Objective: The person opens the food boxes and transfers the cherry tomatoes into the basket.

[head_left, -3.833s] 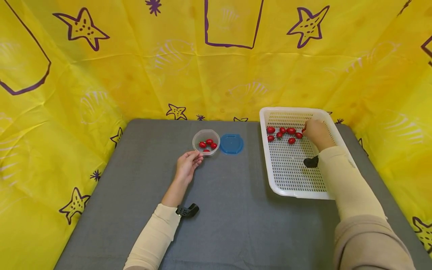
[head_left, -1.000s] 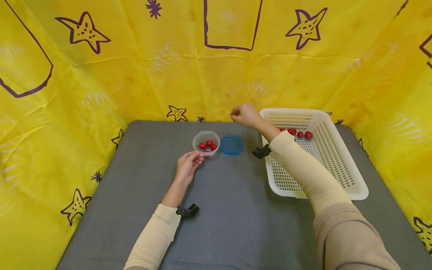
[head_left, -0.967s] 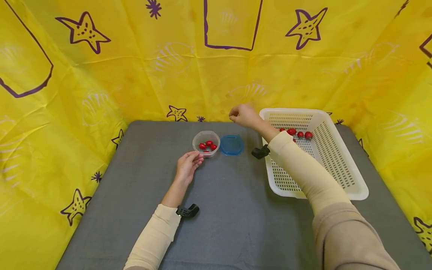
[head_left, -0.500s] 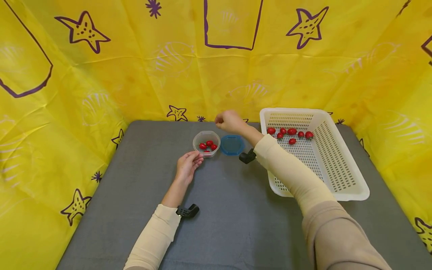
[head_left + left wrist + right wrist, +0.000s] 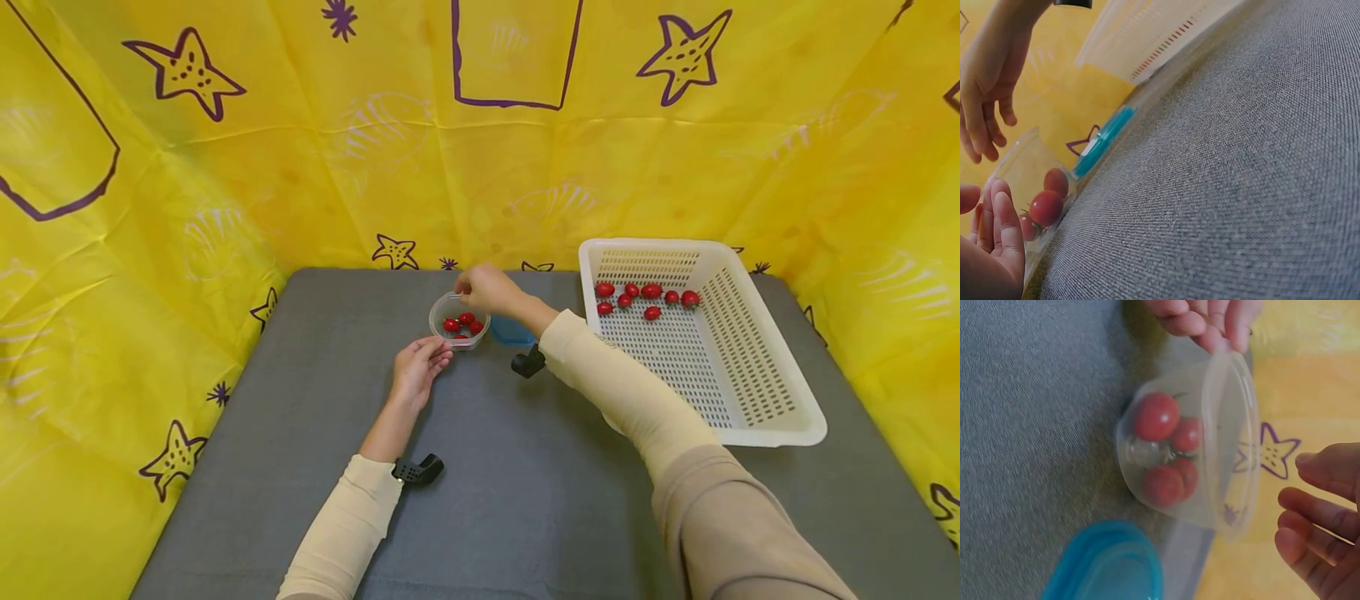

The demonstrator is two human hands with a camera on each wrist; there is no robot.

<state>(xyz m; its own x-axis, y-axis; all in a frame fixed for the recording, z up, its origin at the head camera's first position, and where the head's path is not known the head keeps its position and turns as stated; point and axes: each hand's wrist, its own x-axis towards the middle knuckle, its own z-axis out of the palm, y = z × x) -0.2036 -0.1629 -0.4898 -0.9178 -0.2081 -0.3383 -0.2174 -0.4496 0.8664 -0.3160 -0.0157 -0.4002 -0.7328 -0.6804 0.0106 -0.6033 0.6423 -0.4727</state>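
Observation:
A small clear plastic container stands on the grey table with several cherry tomatoes inside. My left hand pinches its near rim between thumb and fingers. Above the container's far right edge is my right hand. In the right wrist view, the right hand's fingers are apart and relaxed near the container's opening, with nothing between them. A blue lid lies just right of the container, partly hidden under the right forearm.
To the right, a white slotted basket holds several more tomatoes along its far left end. The right sleeve crosses the basket's near left corner. A yellow printed cloth hangs behind the table and along both sides.
My right hand has left the basket, where it touched a tomato, and come left over the lid to the container. The left hand keeps its hold on the rim.

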